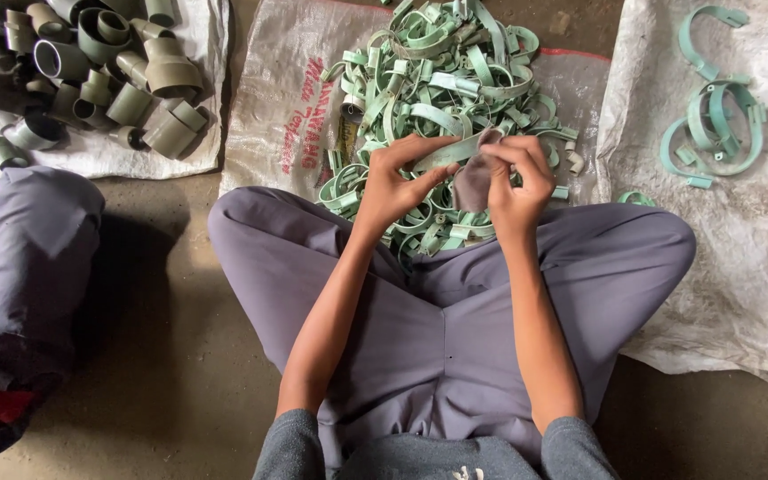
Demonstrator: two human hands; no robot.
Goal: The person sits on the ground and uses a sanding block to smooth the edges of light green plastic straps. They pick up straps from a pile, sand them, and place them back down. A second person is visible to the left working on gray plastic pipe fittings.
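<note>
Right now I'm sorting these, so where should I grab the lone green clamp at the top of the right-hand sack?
Probably the curved band of the lone green clamp, pinched from above. It lies flat on the right-hand sack, apart from the others, its open mouth facing down-right, so the arch's edges are free.

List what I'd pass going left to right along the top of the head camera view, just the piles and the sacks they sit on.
Heap of grey pipe fittings on a white sack → big pile of green clamps on a printed sack → few separate green clamps on another white sack.
</note>
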